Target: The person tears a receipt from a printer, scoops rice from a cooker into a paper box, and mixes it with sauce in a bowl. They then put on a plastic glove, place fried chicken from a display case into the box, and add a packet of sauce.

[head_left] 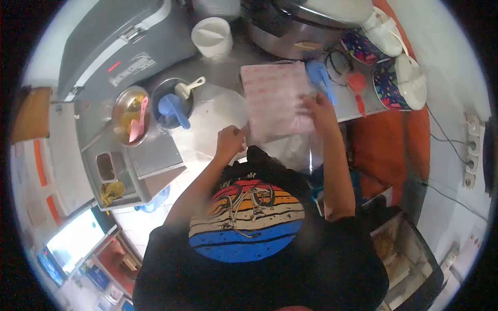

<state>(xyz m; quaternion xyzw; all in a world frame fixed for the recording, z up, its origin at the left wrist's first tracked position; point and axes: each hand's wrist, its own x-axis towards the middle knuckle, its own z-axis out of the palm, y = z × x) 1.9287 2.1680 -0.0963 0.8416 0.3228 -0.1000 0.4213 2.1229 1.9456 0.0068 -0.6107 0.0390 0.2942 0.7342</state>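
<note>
A stack or sheet of pale paper with pink stripes (275, 98) lies on the counter in front of me, slightly blurred. My right hand (317, 108) is at its right side, fingers bent and pinched on the paper. My left hand (231, 143) is closed by the paper's lower left corner; whatever is in its fingers is too small to make out. Beneath and left of it spreads a whitish translucent sheet (205, 122). Beyond that sheet sits a dark bowl (158, 120) holding a blue scoop (172, 108) and a white-handled scoop (194, 84).
A metal bowl (118, 111) with a pink spoon (139, 124) stands at left. Behind are a grey cooler box (98, 65), a white cup (211, 39) and a large dark cooker (272, 39). Blue (320, 75) and red ladles (358, 88) lie right, near patterned containers (386, 85).
</note>
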